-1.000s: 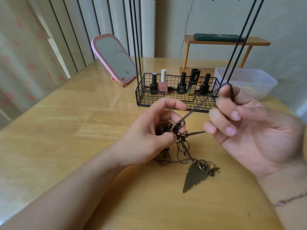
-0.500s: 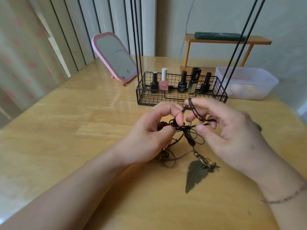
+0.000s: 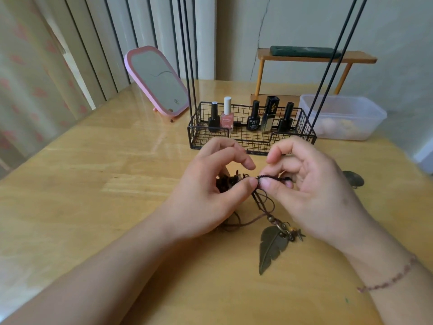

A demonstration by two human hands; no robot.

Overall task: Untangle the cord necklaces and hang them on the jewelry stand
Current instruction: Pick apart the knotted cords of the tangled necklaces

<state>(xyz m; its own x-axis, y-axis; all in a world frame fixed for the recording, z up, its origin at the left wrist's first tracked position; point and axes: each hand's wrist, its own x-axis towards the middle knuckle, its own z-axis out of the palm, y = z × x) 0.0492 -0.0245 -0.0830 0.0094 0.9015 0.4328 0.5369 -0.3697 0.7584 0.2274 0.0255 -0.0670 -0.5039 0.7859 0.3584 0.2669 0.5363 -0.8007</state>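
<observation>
**Fingers pinch the knotted cord**

Fingers [image 3: 251,184] of the left hand [image 3: 206,198] and right hand [image 3: 311,191] pinch the tangled cord necklaces [image 3: 263,200] just above the table [image 3: 93,195]. A leaf pendant [image 3: 271,247] lies below them on the wood. Behind stands the jewelry stand [image 3: 251,134], its wire basket holding nail polish bottles [image 3: 226,117].

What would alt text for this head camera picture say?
Two hands, left hand and right hand, pinch a tangled bundle of dark cord necklaces above a wooden table. A bronze leaf pendant lies below; a wire basket of nail polish stands behind.
</observation>
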